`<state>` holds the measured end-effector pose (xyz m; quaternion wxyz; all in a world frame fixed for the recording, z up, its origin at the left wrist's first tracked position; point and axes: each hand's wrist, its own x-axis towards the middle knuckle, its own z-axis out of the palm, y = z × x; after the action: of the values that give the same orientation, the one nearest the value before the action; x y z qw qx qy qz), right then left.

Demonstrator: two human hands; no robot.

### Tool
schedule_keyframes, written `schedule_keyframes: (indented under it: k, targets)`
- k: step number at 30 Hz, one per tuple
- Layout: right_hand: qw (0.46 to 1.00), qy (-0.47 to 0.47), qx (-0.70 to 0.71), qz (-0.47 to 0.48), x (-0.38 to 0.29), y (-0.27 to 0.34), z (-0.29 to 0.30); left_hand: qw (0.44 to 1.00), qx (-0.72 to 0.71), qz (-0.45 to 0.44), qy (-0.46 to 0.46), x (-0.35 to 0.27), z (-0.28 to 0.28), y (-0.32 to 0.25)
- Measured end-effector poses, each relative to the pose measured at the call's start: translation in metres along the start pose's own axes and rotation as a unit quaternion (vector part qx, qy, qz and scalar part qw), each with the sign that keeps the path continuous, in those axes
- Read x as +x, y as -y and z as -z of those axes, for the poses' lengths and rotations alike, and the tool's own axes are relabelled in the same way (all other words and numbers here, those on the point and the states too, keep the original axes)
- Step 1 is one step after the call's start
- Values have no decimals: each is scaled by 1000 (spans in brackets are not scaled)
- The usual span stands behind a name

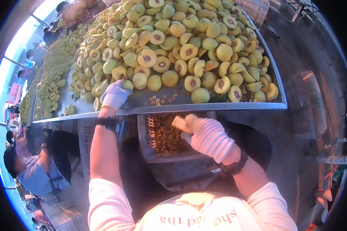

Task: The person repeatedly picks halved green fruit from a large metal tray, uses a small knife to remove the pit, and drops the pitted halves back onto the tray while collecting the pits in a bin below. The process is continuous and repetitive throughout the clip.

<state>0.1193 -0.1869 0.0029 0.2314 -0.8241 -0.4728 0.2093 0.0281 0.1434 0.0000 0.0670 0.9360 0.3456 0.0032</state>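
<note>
My left hand (115,93), in a striped knit glove, reaches over the edge of the metal table (190,108), its fingers at a green fruit piece (127,84); whether they grip it is unclear. A heap of halved yellow-green stone fruits, peaches or the like (170,43), covers much of the tabletop. Small loose pits or kernels (159,100) lie to the right of this hand. My right hand (208,134), in a striped glove, is shut on a pale, wooden-looking handle (181,124) over a plastic crate (167,158) holding brown scraps (169,138).
The table's raised metal rim runs between me and the fruit. A co-worker (37,170) sits at the left, with more people farther off. Another crate (85,144) stands left of my legs. At the right, a pale plastic crate (309,104) stands on the floor.
</note>
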Motion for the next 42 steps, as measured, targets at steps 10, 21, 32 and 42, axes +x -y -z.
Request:
schedule_keyframes:
  k: [10, 21, 32, 42]
  targets:
    - [755, -7, 654, -47, 8, 19, 12, 861, -393, -288, -147, -133, 6, -110]
    - [938, -210, 275, 11, 30, 32, -23, 408, -910, 43, 64, -107, -21, -99]
    - [943, -19, 333, -21, 31, 43, -50, 352, -934, -24, 54, -109, -27, -80]
    - [893, -143, 426, -36, 41, 43, -29, 392, -918, -21, 48, -113, -26, -87]
